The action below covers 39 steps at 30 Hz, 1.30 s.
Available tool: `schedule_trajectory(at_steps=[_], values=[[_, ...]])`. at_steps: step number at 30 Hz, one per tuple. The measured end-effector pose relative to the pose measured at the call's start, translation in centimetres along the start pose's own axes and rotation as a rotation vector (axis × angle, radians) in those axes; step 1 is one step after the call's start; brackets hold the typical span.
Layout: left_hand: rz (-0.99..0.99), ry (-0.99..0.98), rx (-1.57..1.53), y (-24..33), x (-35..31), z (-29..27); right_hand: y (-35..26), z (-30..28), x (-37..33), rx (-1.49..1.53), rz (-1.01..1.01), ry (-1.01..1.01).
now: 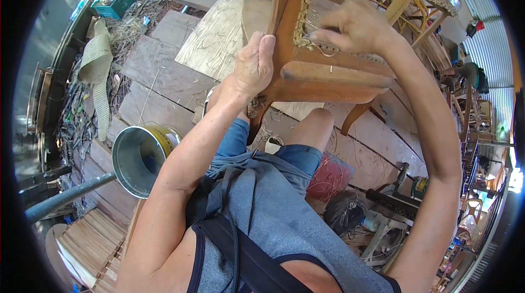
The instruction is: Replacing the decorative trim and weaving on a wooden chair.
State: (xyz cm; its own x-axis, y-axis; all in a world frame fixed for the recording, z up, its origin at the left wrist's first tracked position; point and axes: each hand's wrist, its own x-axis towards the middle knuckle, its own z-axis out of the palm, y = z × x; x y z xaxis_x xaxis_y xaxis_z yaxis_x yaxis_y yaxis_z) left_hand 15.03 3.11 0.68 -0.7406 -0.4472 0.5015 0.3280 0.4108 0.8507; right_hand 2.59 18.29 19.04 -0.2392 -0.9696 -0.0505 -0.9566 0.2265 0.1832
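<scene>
Our left hand (pixel 255 63) is curled closed in a fist, right at the left edge of a brown wooden chair with a carved, curvy frame (pixel 333 71). We cannot tell if a bit of string is tucked inside the fist. Our right hand (pixel 355 28) is over the chair's seat, with its thumb and fingers bent toward each other. It is blurry, so we cannot tell if the tips touch. A thin, pale, loopy strand (pixel 328 51) hangs just below that thumb. Beside it, a tan woven cane edge (pixel 301 25) runs along the open seat.

The chair is in front of us, tipped toward us, near our knees. Under its left side lies a pale plywood board with wavy lines (pixel 210 44), on a floor of grey-brown wooden planks (pixel 147 71).

To our left is a round metal bucket, yellow outside and grey inside (pixel 124 164) (it is lying tilted, so we can peek in). A blue-grey pipe (pixel 71 197) points at it. Farther off, we see a long, curly woven tan strip (pixel 97 63) and green plastic crates (pixel 120 3) at the top left.
</scene>
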Motion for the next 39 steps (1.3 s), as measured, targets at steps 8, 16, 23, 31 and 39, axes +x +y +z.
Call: schedule_trajectory(at_steps=[8, 16, 23, 31, 39], values=[[0.040, 0.005, 0.014, -0.2, -0.5, -0.3, -4.4, -0.6, -1.4, -0.168, 0.097, 0.084], [0.002, 0.001, -0.021, -0.6, 0.5, 1.0, 0.1, 2.2, -0.6, 0.180, 0.025, 0.117], [0.050, -0.056, -0.005, -0.1, -0.9, -0.1, 2.6, 6.7, 3.0, 0.400, 0.122, 0.025], [-0.059, -0.068, -0.019, 0.2, -1.3, 0.0, -1.8, 0.9, 0.5, 0.167, 0.355, -0.072], [0.020, -0.027, -0.008, -0.7, 0.9, 1.3, -7.9, 4.0, -2.2, 0.400, 0.582, 0.143]])
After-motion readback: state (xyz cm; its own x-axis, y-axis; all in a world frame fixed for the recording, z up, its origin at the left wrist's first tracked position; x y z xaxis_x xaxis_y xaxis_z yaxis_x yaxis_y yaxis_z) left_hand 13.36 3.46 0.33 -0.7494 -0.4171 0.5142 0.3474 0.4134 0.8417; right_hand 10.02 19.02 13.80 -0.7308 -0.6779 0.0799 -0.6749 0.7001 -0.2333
